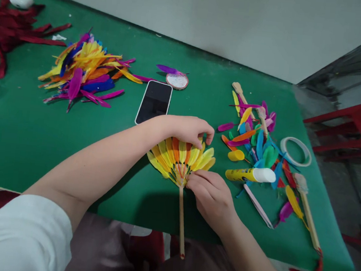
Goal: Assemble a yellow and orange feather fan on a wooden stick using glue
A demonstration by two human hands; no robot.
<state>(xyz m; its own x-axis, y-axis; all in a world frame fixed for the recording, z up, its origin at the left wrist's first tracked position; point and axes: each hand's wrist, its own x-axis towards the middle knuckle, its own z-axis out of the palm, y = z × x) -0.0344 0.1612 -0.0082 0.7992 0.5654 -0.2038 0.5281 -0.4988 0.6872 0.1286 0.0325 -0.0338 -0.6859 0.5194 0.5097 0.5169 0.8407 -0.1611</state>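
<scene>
A fan of yellow and orange feathers (162, 155) lies on the green table, its wooden stick (181, 221) reaching over the front edge. My left hand (196, 130) arches over the fan's upper right, fingers bent down at the feather tips; what its fingertips hold, if anything, is hidden. With its fingers pressed together, my right hand (211, 196) touches the fan's right side near the base, just above the stick. Whatever is between those fingertips is too small to tell. A yellow glue stick (243, 174) with a white cap lies right of the fan.
Behind my left forearm lie a phone (154, 101) and a round white disc (177, 80). Loose feathers (88, 67) are heaped at the left, near dark red ribbons (15, 26). On the right are more feathers (269, 154), a tape roll (295, 151), tweezers (258, 206) and wooden sticks (309, 216).
</scene>
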